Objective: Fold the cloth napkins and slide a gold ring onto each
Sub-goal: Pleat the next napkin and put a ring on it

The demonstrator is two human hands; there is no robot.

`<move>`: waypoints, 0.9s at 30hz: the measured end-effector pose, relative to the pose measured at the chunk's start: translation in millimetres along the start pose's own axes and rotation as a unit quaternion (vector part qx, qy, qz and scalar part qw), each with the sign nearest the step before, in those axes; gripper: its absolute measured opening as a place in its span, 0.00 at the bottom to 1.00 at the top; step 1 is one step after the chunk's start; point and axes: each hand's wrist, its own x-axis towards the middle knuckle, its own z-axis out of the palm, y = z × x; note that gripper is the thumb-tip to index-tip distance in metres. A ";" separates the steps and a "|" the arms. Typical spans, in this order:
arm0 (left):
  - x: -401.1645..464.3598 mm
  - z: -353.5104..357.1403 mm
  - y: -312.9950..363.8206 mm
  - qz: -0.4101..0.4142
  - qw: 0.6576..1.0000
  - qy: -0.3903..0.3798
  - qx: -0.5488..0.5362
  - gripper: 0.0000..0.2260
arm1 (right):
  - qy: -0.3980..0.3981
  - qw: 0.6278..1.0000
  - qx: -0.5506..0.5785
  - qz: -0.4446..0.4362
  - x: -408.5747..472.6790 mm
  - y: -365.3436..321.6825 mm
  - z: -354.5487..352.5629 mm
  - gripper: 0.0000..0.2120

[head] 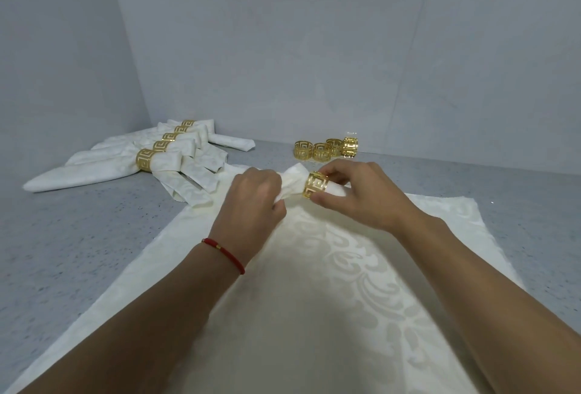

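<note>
The left hand [257,192] grips the rolled napkin [294,181] while the right hand [355,192] pinches a gold ring [316,189] around it, above a flat napkin [314,283] on the counter [78,236]. 4 spare rings [327,149] (far side) sit near 5 finished napkins [141,157].

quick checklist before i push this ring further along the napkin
1. Left hand grips the napkin: ok.
2. Right hand pinches the ring: ok.
3. Napkin end already through the ring: ok.
4. Ring centred on the napkin: not ok, it sits near one end.
5. Folds tight under the left hand: cannot tell, hidden.
6. Spare rings out of the way on the table: ok.
</note>
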 end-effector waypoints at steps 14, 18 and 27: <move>-3.6 -0.6 -5.0 0.131 0.982 -0.041 -0.130 0.13 | -0.053 0.988 0.141 0.017 2.6 8.0 -18.1 0.23; -2.5 -3.6 -6.1 0.157 0.977 -0.037 -0.138 0.12 | -0.052 0.987 0.151 0.006 3.0 5.3 -20.3 0.23; -3.6 -6.4 -1.1 0.207 0.968 -0.049 -0.136 0.10 | -0.126 0.984 0.123 -0.021 3.9 -0.9 -29.1 0.22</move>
